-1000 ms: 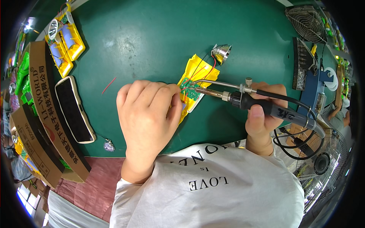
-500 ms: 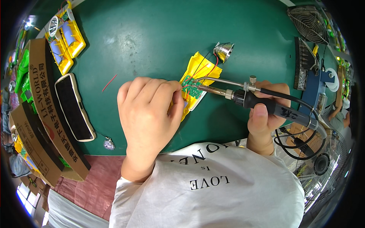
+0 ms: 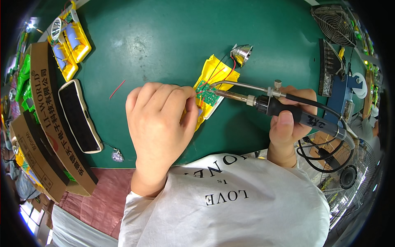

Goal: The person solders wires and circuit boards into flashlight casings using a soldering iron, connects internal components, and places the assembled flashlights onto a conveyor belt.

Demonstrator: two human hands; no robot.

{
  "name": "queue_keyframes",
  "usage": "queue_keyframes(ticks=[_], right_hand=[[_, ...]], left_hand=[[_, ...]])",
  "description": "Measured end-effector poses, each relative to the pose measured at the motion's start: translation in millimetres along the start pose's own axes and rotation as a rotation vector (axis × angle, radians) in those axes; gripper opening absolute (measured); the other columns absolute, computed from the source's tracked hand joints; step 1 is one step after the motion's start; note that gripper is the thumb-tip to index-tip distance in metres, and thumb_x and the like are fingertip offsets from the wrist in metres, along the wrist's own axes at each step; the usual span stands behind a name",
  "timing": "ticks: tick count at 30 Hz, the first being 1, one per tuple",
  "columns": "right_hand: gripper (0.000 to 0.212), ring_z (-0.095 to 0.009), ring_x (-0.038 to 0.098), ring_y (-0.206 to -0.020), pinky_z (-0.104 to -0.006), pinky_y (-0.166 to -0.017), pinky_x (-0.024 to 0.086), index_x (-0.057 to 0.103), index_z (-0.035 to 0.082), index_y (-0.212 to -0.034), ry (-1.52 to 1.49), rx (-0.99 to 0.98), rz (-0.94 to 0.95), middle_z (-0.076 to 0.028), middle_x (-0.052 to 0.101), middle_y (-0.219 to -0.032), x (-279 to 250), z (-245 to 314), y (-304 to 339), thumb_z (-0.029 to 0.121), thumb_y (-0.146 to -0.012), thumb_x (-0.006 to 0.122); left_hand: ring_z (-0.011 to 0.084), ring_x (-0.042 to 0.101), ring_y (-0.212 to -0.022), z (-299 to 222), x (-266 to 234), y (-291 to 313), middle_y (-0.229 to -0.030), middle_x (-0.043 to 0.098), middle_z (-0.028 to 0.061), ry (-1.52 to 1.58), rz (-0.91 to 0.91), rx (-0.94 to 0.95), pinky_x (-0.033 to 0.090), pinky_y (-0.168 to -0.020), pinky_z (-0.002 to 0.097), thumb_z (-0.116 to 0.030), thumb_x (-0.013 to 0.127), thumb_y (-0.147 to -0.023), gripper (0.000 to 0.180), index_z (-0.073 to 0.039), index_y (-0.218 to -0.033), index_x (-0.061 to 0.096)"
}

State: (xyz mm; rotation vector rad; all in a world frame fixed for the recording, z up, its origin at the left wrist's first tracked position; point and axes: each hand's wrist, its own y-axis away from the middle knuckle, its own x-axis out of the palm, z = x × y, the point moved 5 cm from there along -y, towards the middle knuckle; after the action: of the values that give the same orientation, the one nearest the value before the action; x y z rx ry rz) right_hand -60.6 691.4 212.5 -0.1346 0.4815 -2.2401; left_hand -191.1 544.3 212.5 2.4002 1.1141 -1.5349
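Note:
A yellow plastic housing [image 3: 212,66] lies open on the green table, with a small green circuit board [image 3: 210,97] in it. Thin red and black wires run from the board to a silver reflector lamp head [image 3: 241,55] beyond. My left hand [image 3: 161,113] is closed at the board's left edge, thumb and forefinger pinching a short red wire; its other fingers curl over the housing's near end. A soldering iron [image 3: 284,111] with a thin metal feed tube is gripped in my right hand [image 3: 291,119]. The iron's tip and the tube's end point at the board; contact is unclear.
Two yellow housings with blue cells [image 3: 73,38] lie at far left. Near them are a phone [image 3: 80,117], a loose red wire [image 3: 117,89] and cardboard boxes [image 3: 43,94]. At right stand a fan-grille unit [image 3: 334,25], a blue solder stand [image 3: 340,92] and a floor fan [image 3: 349,177].
My right hand has drawn the soldering iron slightly to the right, its tip moving a little across the board. My left hand has barely moved.

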Motion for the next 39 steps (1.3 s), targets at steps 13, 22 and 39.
queue_keyframes(ticks=[13, 22, 39], right_hand=[[0.031, -0.011, 0.047, -0.064, -0.0216, -0.059, 0.04, 0.046, -0.003, -0.086, 0.138, -0.028, -0.102, -0.01, 0.053, -0.077, -9, 4, -3, 0.021, -0.074, 0.063], [0.03, -0.009, 0.045, -0.065, -0.0197, -0.059, 0.038, 0.046, -0.002, -0.086, 0.084, -0.029, -0.133, -0.008, 0.053, -0.077, -10, 3, -4, 0.02, -0.075, 0.062], [0.029, -0.007, 0.044, -0.06, -0.0191, -0.054, 0.036, 0.047, -0.002, -0.087, 0.049, -0.039, -0.151, -0.008, 0.052, -0.077, -13, 4, -5, 0.02, -0.075, 0.062]], left_hand=[[0.0193, 0.055, -0.066, 21, -37, 29, -0.072, 0.058, 0.0091, -0.019, 0.234, -0.243, 0.042, -0.064, 0.0288, 0.006, 0.05, -0.074, 0.029, -0.002, -0.102, 0.053], [0.0218, 0.061, -0.072, 34, -43, 64, -0.089, 0.063, 0.0142, 0.73, 0.573, -0.165, 0.046, -0.066, 0.0293, 0.003, 0.053, -0.074, 0.032, 0.004, -0.106, 0.05], [0.0196, 0.057, -0.07, 13, -23, 36, -0.077, 0.06, 0.0064, 0.372, 0.027, -0.162, 0.043, -0.064, 0.0279, -0.001, 0.071, -0.059, 0.02, -0.004, -0.076, 0.06]])
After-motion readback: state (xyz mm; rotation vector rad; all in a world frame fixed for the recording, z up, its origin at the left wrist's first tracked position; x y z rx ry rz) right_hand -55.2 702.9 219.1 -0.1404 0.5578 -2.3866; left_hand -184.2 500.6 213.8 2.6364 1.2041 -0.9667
